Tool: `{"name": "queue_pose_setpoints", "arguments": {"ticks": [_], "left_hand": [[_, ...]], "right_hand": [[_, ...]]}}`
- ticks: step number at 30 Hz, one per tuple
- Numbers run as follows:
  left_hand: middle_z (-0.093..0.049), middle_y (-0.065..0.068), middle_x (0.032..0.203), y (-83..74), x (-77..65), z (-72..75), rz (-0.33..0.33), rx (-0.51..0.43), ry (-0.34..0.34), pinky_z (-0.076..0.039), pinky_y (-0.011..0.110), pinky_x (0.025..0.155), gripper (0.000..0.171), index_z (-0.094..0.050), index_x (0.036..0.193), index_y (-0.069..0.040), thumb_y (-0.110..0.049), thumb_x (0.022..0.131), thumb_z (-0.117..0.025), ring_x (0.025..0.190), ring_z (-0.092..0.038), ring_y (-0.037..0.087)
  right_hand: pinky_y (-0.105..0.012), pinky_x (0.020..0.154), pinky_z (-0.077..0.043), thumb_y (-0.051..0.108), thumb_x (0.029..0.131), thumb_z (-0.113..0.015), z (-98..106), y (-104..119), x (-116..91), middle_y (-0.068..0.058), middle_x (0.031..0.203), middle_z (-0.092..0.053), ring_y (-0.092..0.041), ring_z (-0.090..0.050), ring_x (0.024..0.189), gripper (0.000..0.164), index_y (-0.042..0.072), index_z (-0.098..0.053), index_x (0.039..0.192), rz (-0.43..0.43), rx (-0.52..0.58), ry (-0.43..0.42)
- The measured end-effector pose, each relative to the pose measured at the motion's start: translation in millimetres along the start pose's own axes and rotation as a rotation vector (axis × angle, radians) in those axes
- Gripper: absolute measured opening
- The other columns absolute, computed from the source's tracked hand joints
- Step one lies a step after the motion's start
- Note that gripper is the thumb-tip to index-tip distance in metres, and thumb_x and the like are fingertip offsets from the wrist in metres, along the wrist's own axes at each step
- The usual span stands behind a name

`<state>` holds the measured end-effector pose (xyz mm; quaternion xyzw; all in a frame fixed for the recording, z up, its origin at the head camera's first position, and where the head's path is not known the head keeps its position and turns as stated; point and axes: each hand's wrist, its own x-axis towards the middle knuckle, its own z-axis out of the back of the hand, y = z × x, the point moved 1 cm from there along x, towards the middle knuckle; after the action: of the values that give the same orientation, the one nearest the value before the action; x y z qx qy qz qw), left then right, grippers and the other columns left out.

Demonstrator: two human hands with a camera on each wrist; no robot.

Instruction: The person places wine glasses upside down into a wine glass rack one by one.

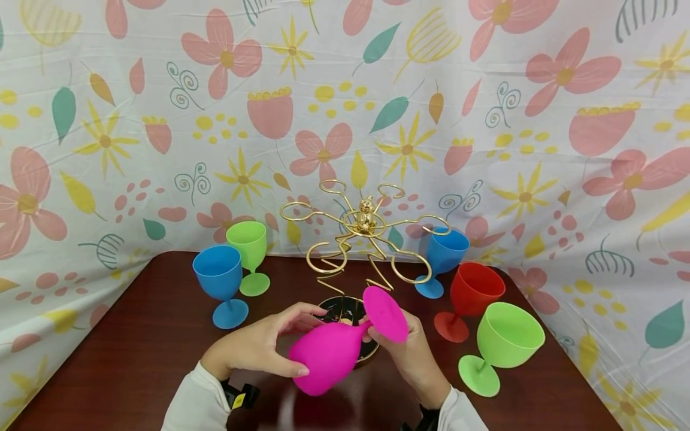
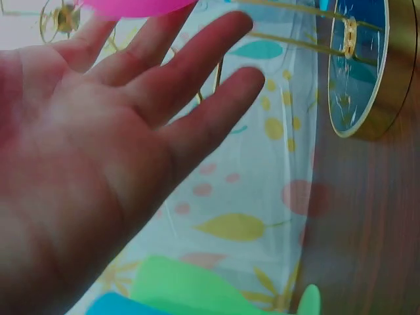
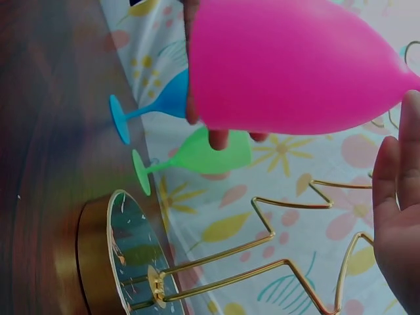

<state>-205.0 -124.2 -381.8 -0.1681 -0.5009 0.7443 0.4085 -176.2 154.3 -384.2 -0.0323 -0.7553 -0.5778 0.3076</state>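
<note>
A bright pink plastic goblet is tipped over in the air, its bowl toward the lower left and its round foot at the upper right. My left hand grips the bowl, thumb on the near side and fingers round the far side. At the stem just below the foot, my right hand holds the goblet between thumb and fingers. Behind it stands a gold wire rack with several curled loop arms and a small gold figure on top. Its round base is partly hidden by the goblet and hands.
On the left of the dark wooden table stand a blue goblet and a green goblet. To the right are a blue goblet, a red goblet and a green goblet. Flower-patterned cloth hangs behind.
</note>
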Motion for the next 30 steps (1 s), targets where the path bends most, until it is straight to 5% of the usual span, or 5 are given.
{"name": "queue_pose_setpoints", "arguments": {"ticks": [6,11,20,30], "left_hand": [[-0.061,-0.008,0.132,-15.6,6.8,-9.6,-0.073,0.148,-0.120,-0.053,0.036,0.093,0.061,-0.052,0.139,-0.019,-0.033,0.086,-0.078,0.119,-0.059,0.014],[-0.067,-0.012,0.118,-29.9,12.9,-23.1,-0.134,0.192,-0.247,-0.056,0.034,0.086,0.044,-0.064,0.126,-0.027,-0.034,0.086,-0.081,0.107,-0.064,0.011],[-0.068,-0.014,0.111,-42.0,25.1,-49.6,-0.206,0.235,-0.379,-0.058,0.031,0.079,0.048,-0.068,0.122,-0.027,-0.040,0.080,-0.086,0.101,-0.063,0.009],[-0.068,-0.013,0.105,-41.6,27.5,-52.3,-0.205,0.208,-0.432,-0.058,0.031,0.080,0.038,-0.070,0.119,-0.027,-0.034,0.084,-0.083,0.097,-0.065,0.009]], "right_hand": [[-0.034,0.079,-0.059,0.000,0.093,-0.069,-2,1,-2,-0.001,0.101,-0.073,-0.016,-0.071,0.085,0.033,0.020,-0.073,0.118,-0.046,-0.169,-0.036],[-0.035,0.075,-0.059,-0.004,0.088,-0.072,-5,0,-4,-0.002,0.106,-0.072,-0.016,-0.069,0.092,0.036,0.010,-0.071,0.121,0.025,-0.305,-0.021],[-0.036,0.085,-0.057,-0.011,0.083,-0.073,-11,-1,-2,-0.007,0.113,-0.072,-0.019,-0.067,0.101,0.041,0.001,-0.069,0.122,0.126,-0.321,0.046],[-0.033,0.083,-0.057,-0.015,0.080,-0.074,-12,1,-1,-0.007,0.112,-0.071,-0.016,-0.066,0.100,0.042,0.000,-0.069,0.119,0.196,-0.341,0.075]]}}
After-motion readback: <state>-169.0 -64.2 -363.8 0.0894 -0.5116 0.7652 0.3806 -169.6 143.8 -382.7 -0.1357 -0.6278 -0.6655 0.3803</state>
